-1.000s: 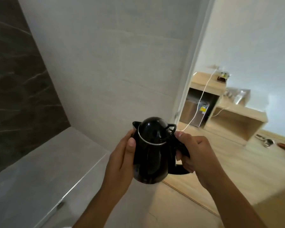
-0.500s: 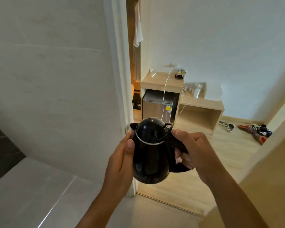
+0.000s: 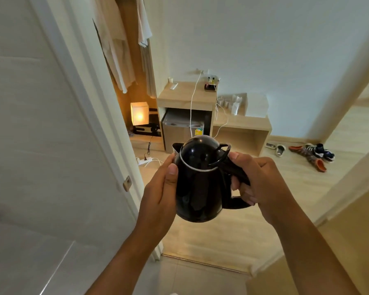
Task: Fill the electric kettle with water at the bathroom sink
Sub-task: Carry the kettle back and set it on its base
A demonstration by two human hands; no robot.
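Your left hand (image 3: 161, 195) and right hand (image 3: 262, 184) both grip the black kettle (image 3: 197, 182) — lid down; ahead, an open doorway, mini fridge (image 3: 180, 129), shoes (image 3: 313, 154) scattered on the floor.

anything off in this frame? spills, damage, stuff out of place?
No spill or damage visible. The kettle is upright, lid shut, left hand on its body, right hand on the handle. Only untidy bits: shoes scattered on the floor and a power strip lying there.
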